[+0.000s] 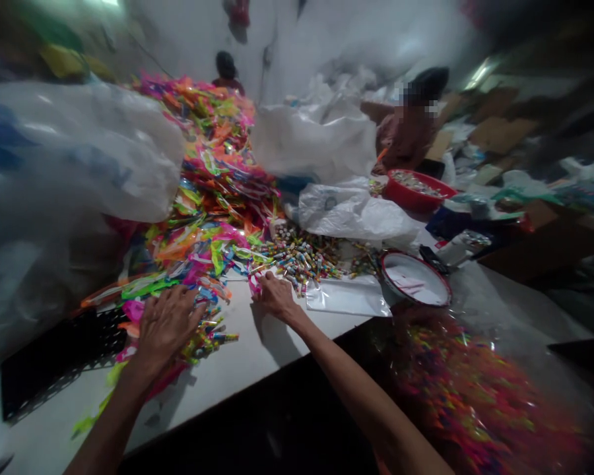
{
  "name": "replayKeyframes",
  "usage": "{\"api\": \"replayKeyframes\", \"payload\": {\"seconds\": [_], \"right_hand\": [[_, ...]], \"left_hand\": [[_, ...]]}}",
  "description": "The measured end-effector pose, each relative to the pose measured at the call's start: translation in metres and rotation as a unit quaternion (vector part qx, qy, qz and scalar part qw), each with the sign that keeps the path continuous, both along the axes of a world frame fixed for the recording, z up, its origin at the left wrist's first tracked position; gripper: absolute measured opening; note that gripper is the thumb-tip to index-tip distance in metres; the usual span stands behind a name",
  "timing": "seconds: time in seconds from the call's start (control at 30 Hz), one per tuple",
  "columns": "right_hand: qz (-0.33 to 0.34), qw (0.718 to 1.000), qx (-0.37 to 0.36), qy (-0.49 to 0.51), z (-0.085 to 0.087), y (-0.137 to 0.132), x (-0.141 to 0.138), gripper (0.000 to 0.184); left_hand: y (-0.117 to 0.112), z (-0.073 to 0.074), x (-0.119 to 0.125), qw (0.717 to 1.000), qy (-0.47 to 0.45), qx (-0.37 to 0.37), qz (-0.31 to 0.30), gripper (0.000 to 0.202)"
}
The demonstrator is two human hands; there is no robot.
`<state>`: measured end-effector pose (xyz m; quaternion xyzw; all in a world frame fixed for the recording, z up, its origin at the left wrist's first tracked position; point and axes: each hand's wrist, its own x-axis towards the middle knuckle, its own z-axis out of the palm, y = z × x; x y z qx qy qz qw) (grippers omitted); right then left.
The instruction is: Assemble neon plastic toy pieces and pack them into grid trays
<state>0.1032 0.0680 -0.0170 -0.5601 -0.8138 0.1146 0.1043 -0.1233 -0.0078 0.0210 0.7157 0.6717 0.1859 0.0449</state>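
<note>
My left hand (171, 322) lies palm down, fingers apart, on a small heap of bright plastic pieces (133, 310) and short tubes with coloured wrappers (222, 337). My right hand (276, 295) is bent over the white tabletop (250, 330), its fingertips closed at a pink plastic piece (254, 282). Just beyond it spreads a pile of small wrapped tubes (307, 258). Behind both hands rises a large mound of neon plastic pieces (202, 171) in pink, orange, green and yellow. The exact shape of the pink piece is hidden by my fingers.
A flat transparent bag (346, 295) and a red-rimmed white basin (416, 280) stand on the right. Farther back are a red tub (418, 191) and a person (408, 128). Big plastic sacks (79, 152) crowd the left; a filled bag (475, 396) sits lower right.
</note>
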Motion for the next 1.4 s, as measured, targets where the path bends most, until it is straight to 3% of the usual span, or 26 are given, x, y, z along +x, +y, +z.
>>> {"api": "replayKeyframes", "payload": {"seconds": [0.07, 0.13, 0.17, 0.23, 0.33, 0.4, 0.47, 0.53, 0.6, 0.7, 0.8, 0.9, 0.97, 1.0, 1.07, 1.13, 1.4], "right_hand": [[0.009, 0.998, 0.014, -0.054, -0.003, 0.0, -0.007, 0.021], [0.006, 0.997, 0.053, -0.056, -0.004, -0.01, -0.01, 0.019], [0.008, 0.996, 0.078, -0.047, -0.005, -0.018, -0.01, 0.02], [0.036, 0.991, 0.127, -0.023, -0.007, -0.039, -0.008, 0.021], [0.13, 0.979, 0.155, 0.007, -0.007, -0.071, -0.002, 0.019], [0.176, 0.976, 0.123, 0.044, -0.005, -0.078, 0.002, 0.016], [0.183, 0.977, 0.06, 0.095, -0.001, -0.067, 0.007, 0.028], [0.127, 0.984, 0.023, 0.12, 0.003, -0.039, 0.01, 0.035], [0.037, 0.995, 0.036, 0.082, 0.005, -0.002, 0.01, 0.032], [0.04, 0.999, 0.027, 0.008, 0.004, 0.045, 0.004, 0.025], [0.049, 0.998, 0.023, 0.011, 0.005, 0.064, -0.004, 0.018], [0.034, 0.998, 0.02, 0.048, 0.014, 0.055, -0.006, 0.018], [0.058, 0.982, -0.07, 0.163, 0.021, 0.04, -0.002, 0.02], [0.078, 0.956, -0.141, 0.244, 0.025, 0.031, 0.001, 0.022], [0.108, 0.87, -0.274, 0.395, 0.031, 0.013, 0.01, 0.03], [0.112, 0.813, -0.331, 0.465, 0.036, -0.004, 0.019, 0.034], [0.163, 0.818, -0.335, 0.439, 0.057, -0.032, 0.034, 0.028]], "left_hand": [[0.008, -0.003, 0.02, 0.999, -0.05, -0.013, -0.009, 0.029], [0.014, -0.009, 0.043, 0.978, -0.189, -0.085, -0.014, 0.033], [0.017, -0.014, 0.054, 0.95, -0.284, -0.13, -0.012, 0.036], [0.022, -0.026, 0.071, 0.86, -0.47, -0.198, 0.002, 0.039], [0.029, -0.044, 0.087, 0.721, -0.655, -0.223, 0.036, 0.036], [0.033, -0.05, 0.09, 0.671, -0.708, -0.205, 0.074, 0.036], [0.034, -0.049, 0.089, 0.648, -0.732, -0.19, 0.091, 0.038], [0.031, -0.042, 0.086, 0.654, -0.726, -0.191, 0.093, 0.033], [0.026, -0.034, 0.084, 0.667, -0.71, -0.208, 0.092, 0.027], [0.015, -0.023, 0.082, 0.659, -0.711, -0.233, 0.073, 0.024], [0.007, -0.02, 0.079, 0.642, -0.729, -0.234, 0.039, 0.028], [0.002, -0.02, 0.075, 0.663, -0.716, -0.216, 0.035, 0.031], [-0.001, -0.019, 0.074, 0.686, -0.692, -0.221, 0.034, 0.031], [-0.003, -0.018, 0.073, 0.698, -0.679, -0.227, 0.028, 0.031], [-0.007, -0.015, 0.073, 0.714, -0.657, -0.24, 0.007, 0.031], [-0.011, -0.013, 0.073, 0.721, -0.643, -0.257, -0.019, 0.031], [-0.022, -0.007, 0.078, 0.735, -0.606, -0.287, -0.104, 0.028]]}}
